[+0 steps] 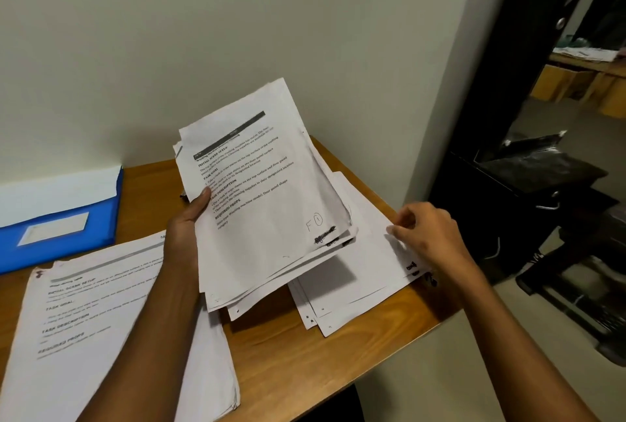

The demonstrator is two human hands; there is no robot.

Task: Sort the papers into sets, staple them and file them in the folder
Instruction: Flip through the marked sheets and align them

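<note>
Left hand: grips raised sheaf of papers, thumb on top.
Right hand: pinches top sheet of right pile.
Sorted pile: near left, on desk.
Folder: blue, far left.
Progress: sorting underway; stapling and filing judged outstanding; stapler not visible.

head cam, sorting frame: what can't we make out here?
- Stapler: none visible in the head view; whether one is on the desk cannot be told.
- Right pile: partly covered by the stack in the left hand; its text faces away.
- Left pile: print blurred, lower edge cut by the frame.
- Folder: cut by the left edge; contents hidden.
- Right hand: whether its fingertips pinch a sheet is unclear.
</note>
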